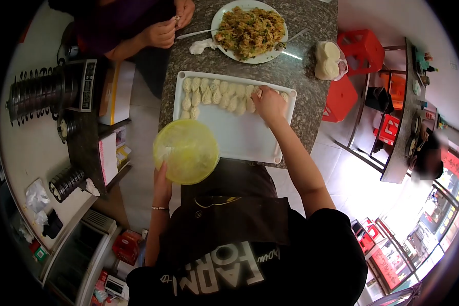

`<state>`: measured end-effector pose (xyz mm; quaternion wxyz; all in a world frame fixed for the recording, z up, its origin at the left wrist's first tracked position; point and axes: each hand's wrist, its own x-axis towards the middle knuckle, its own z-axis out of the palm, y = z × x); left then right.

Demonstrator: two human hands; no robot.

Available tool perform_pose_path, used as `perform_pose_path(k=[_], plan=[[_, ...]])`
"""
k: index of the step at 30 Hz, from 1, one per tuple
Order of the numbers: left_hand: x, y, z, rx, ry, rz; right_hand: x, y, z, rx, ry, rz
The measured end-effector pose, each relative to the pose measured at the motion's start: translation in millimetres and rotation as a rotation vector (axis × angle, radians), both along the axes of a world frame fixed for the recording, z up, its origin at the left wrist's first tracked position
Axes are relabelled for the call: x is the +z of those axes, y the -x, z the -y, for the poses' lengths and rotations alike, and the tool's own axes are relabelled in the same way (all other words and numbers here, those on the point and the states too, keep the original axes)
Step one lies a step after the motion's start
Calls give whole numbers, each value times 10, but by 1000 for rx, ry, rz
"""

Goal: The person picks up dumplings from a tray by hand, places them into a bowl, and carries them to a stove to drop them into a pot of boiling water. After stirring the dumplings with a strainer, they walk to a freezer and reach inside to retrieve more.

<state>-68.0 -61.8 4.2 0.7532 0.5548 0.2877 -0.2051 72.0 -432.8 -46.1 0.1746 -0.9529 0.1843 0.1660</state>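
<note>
My left hand (162, 178) holds a round, translucent yellow lid or shallow bowl (188, 152) from below, partly over the tray's lower left corner. A white rectangular tray (229, 137) lies on the speckled stone table. Rows of pleated dumplings (217, 94) fill its far side, with a few down the left edge. My right hand (270, 105) reaches into the tray's upper right part, fingers bent down and together at the dumplings there. What those fingers grip is hidden by the hand.
Beyond the tray stand a white plate of chopped filling (250, 31) and a crumpled white tissue (203, 47). Stacked round wrappers (330, 60) sit at the table's right edge. A co-worker's hands (163, 31) are at the upper left. Red stools (361, 51) stand right.
</note>
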Motion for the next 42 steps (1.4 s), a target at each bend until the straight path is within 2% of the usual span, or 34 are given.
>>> perform_pose_path(k=[7, 11, 13, 20, 23, 25, 26, 28, 29, 30, 32, 33, 36, 38, 42], plan=[[-39, -68, -35, 22, 23, 4, -18, 84, -41, -16, -39, 221], [-21, -116, -27, 20, 23, 7, -62, 73, -78, -70, -35, 122], [14, -151, -7, 29, 29, 7, -103, 98, -82, -126, -68, 268], [76, -298, 203, -104, 12, 32, -144, 145, -57, -90, -61, 250], [46, -348, 334, -159, 11, 63, -114, 219, -60, -179, -179, 298], [-4, -371, 408, -181, 5, 77, -56, 272, -28, -266, -448, 459], [-40, -382, 445, -202, 1, 85, -31, 321, -42, -266, -449, 460], [-14, -420, 555, -229, 0, 88, 166, 443, -140, -206, -953, 270], [42, -461, 626, -252, 3, 104, 280, 486, -208, -100, -948, 142], [72, -492, 680, -275, 7, 122, 266, 563, -293, -52, -1059, 91], [24, -498, 734, -284, 30, 120, 365, 643, -429, 87, -1067, -29], [14, -498, 753, -288, 49, 113, 405, 641, -492, 85, -1066, -25], [29, -465, 765, -291, 69, 116, 461, 652, -603, 172, -950, -31], [25, -411, 747, -278, 58, 114, 436, 648, -655, 262, -779, -5], [84, -407, 733, -260, 94, 106, 477, 615, -634, 221, -811, -74]])
